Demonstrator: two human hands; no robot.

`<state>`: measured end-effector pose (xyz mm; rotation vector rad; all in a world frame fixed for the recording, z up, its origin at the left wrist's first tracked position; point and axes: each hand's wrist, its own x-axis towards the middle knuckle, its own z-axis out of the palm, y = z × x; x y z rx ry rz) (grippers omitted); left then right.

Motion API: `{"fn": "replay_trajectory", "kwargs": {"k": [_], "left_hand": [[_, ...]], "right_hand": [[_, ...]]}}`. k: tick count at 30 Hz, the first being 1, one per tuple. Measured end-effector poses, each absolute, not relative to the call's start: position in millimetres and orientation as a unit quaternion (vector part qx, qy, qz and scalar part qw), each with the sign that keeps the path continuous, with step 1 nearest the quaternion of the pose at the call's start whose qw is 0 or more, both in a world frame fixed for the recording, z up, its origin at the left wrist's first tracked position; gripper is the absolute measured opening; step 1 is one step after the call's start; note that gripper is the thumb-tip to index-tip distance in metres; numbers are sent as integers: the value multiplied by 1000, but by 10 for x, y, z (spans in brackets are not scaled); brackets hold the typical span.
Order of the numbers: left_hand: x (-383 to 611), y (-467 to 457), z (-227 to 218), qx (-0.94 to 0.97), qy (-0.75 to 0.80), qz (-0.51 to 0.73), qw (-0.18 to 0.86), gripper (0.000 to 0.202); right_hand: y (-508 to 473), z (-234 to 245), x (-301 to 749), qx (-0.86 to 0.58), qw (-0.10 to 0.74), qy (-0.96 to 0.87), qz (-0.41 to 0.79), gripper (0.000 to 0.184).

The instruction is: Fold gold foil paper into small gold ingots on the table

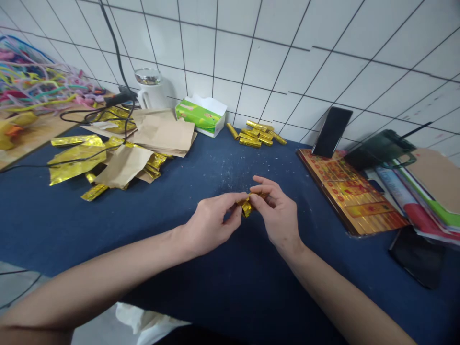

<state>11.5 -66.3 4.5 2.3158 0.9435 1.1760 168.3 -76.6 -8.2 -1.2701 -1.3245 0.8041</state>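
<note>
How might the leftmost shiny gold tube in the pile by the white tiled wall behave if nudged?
The leftmost shiny gold tube would probably roll, since its sides look rounded. It may feel slippery, as its surface is glossy. Rolled towards the pile, it would likely stop soon, because other shiny gold tubes lie close on that side.

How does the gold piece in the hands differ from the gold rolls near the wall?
The gold piece is pinched by the left hand and right hand; the gold rolls lie untouched. The gold piece is alone and partly covered; the gold rolls are mostly piled together. Both are shiny gold.
</note>
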Motion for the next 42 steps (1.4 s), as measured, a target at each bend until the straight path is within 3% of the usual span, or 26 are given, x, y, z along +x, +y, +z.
{"fn": "replay_trajectory", "kwargs": {"k": [12, 20, 42], "left_hand": [[122, -660, 12, 814, 330, 431, 207, 22], [104, -671, 57, 806, 352, 418, 227, 23], [107, -676, 26, 822, 345, 419, 171, 23]], "right_hand": [[-779, -50, 1664, -539, 535, -568, 317, 10], [-827, -27, 1682, -514, 477, -614, 362, 29], [-847, -86, 1637, -542, 453, -627, 329, 36]]}}
